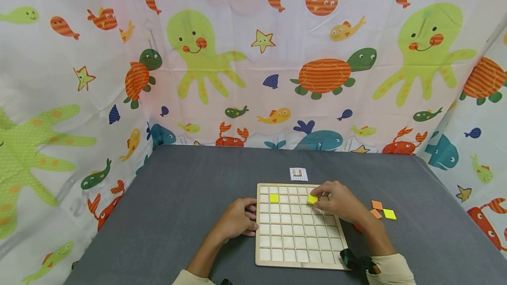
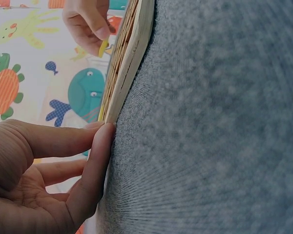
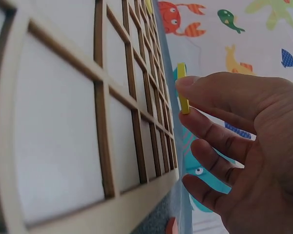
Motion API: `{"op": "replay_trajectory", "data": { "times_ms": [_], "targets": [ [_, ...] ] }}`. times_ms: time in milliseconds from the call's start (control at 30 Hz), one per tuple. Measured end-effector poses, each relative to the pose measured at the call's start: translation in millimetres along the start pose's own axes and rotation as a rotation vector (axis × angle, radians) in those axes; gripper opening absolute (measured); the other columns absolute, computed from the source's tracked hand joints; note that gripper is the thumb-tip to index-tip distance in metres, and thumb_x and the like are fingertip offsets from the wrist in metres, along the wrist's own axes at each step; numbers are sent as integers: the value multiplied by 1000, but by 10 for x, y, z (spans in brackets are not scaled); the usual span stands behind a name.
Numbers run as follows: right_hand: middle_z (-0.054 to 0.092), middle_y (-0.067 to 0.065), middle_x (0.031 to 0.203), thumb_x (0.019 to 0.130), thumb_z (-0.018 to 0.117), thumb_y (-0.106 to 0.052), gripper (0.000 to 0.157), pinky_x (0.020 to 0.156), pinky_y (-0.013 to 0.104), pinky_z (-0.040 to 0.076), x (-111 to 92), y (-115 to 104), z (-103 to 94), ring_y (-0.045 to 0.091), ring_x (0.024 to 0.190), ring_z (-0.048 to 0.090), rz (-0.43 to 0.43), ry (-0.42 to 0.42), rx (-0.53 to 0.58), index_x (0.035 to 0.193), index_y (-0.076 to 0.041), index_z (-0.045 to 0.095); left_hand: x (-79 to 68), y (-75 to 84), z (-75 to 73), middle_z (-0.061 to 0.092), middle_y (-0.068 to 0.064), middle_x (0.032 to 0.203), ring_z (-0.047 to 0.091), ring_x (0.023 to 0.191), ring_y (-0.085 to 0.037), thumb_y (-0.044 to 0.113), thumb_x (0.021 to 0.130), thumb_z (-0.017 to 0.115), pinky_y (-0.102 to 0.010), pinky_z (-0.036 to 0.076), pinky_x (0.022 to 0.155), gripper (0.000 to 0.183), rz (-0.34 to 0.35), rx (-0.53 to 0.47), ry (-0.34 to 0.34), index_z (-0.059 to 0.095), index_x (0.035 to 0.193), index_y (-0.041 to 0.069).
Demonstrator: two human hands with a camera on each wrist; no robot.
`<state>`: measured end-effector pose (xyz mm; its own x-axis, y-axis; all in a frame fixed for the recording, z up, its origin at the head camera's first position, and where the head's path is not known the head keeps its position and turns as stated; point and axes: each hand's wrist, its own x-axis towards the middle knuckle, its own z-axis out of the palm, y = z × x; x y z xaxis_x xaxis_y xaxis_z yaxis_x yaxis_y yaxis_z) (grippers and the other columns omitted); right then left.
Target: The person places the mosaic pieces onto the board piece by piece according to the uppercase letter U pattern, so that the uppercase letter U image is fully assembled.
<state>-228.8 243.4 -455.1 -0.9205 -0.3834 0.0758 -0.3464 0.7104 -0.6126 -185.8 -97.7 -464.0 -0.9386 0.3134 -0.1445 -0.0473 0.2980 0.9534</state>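
Note:
A wooden grid board (image 1: 293, 264) with pale square cells lies on the grey table. My right hand (image 1: 336, 199) pinches a yellow square tile (image 1: 312, 199) between thumb and finger over the board's upper right part. The right wrist view shows this tile (image 3: 182, 90) edge-on, apart from the grid, with the other fingers loosely bent. Another yellow tile (image 1: 274, 198) sits in a cell near the upper left corner. At the board's left edge, my left hand (image 1: 236, 219) grips the rim with thumb and fingertips, seen closely in the left wrist view.
Right of the board lie two orange tiles (image 1: 376, 205) and a yellow tile (image 1: 390, 214). A red piece (image 1: 358, 228) is partly hidden under the right forearm. Behind the board lies a small card (image 1: 299, 174) with a coloured grid pattern. A sea-animal curtain (image 1: 237, 65) surrounds the table.

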Motion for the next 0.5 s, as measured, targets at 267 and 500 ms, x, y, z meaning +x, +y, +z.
{"op": "replay_trajectory", "data": {
  "times_ms": [267, 500],
  "targets": [
    [72, 0, 103, 90, 83, -18, 24, 78, 36, 48, 58, -102, 74, 24, 97, 56, -20, -3, 18, 112, -11, 81, 13, -16, -2, 61, -19, 121, 67, 94, -22, -17, 79, 76, -37, 67, 63, 73, -3, 3, -2, 54, 148, -7],
    [73, 0, 109, 88, 84, -20, 26, 78, 36, 49, 100, -186, 133, 23, 98, 55, -10, -40, 43, 113, -12, 81, 6, -8, -5, 60, -18, 122, 67, 93, -22, -17, 80, 77, -37, 67, 63, 73, -5, 0, -7, 54, 148, -7]
  ]
}}
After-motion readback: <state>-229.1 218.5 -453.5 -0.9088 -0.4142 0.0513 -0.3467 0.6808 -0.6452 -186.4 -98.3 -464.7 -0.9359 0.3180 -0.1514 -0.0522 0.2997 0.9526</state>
